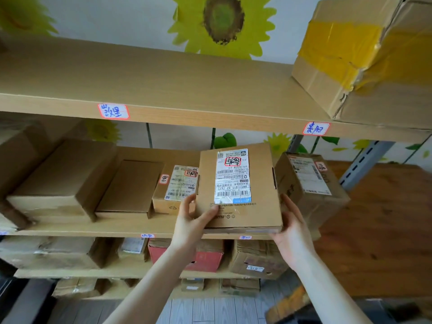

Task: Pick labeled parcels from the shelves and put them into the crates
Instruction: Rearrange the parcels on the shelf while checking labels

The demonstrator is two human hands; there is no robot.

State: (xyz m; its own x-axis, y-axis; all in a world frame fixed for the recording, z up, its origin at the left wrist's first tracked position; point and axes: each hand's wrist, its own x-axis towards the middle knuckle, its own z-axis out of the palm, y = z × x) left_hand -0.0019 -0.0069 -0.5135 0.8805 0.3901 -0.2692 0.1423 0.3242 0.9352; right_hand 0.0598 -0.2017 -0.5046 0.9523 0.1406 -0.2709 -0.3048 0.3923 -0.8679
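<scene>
Flat parcel point(238, 190) stood tilted between your two hands at the front lip of the middle shelf point(105, 228), its white shipping label point(232, 176) facing you, a red-boxed handwritten mark near the top. Your left hand point(190, 222) pinched the lower left corner, thumb laid on the cardboard face just below the label, fingers curled behind the edge. Your right hand point(292, 228) cupped the lower right corner, fingers reaching up along the side. Whether the parcel's bottom edge touched the shelf could not be told. Just left of your left hand sat a small labelled box point(174, 192), then a thin plain box point(131, 188) and a larger plain carton point(60, 176) farther out. Just beyond your right hand stood a squarish labelled box point(311, 183), close to the parcel's right edge. Above your hands ran the upper shelf board point(187, 90) with two handwritten tags, and a big carton bound in yellow tape point(364, 61) up to the right. Below your wrists, a red box point(207, 257) lay among brown cartons on the lower shelf
</scene>
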